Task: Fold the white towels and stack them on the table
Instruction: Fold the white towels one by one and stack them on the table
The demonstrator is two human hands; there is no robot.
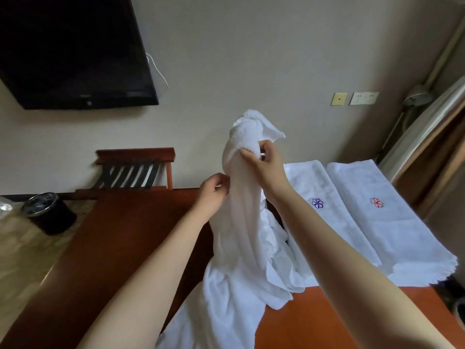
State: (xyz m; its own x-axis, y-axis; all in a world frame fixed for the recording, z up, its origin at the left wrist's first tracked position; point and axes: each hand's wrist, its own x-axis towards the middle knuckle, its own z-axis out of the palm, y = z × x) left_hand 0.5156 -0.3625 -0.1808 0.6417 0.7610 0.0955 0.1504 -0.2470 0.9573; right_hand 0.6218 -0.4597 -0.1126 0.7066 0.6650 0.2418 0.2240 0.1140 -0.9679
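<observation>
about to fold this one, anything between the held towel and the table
The left hand and right hand grip the towel, its lower end heaped on the table. Nothing visible blocks the wood to its left; two folded towels lie to its right.

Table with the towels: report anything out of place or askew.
The blue-flower towel and red-flower towel lie side by side on the table, not stacked; the red one's near corner seems to overhang the edge. The lifted towel, held by the left hand and right hand, is bunched, its tail trailing off the near side.
</observation>
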